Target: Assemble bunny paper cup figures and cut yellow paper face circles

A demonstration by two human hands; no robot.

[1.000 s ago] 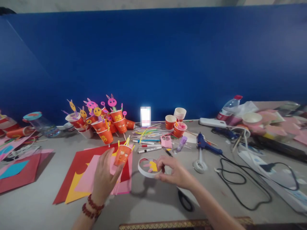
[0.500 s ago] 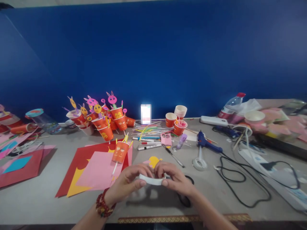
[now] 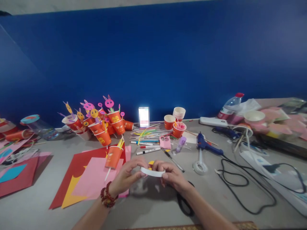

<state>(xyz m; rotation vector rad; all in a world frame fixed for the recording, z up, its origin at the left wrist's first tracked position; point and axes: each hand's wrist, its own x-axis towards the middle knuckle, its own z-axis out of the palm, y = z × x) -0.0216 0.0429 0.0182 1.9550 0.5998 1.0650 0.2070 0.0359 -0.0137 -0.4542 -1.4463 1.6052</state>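
Observation:
Between my two hands a narrow white curved strip [image 3: 153,172] is held up over the grey table. My left hand [image 3: 128,177] pinches its left end between thumb and fingers. At the other end, my right hand [image 3: 171,175] grips it, thumb in front and fingers curled behind. Behind the fingers a yellow paper piece [image 3: 151,163] shows only in part. Black scissor handles [image 3: 184,206] lie beside my right forearm, which hides some of them. Left of my hands, an orange paper cup [image 3: 114,157] with yellow strips and a white stick lies tilted on pink paper [image 3: 96,179].
Decorated cups [image 3: 103,137] cluster at the back left. Several pens [image 3: 148,151] and coloured sticks lie mid-table. A blue glue gun [image 3: 207,145], a tape roll [image 3: 200,167], a looping black cable [image 3: 224,191] and a power strip [image 3: 285,191] occupy the right side.
Both hands have moved slightly away from me with the white strip, still holding its ends. My right fingers have shifted their grip a little. The whole view has tilted slightly upward.

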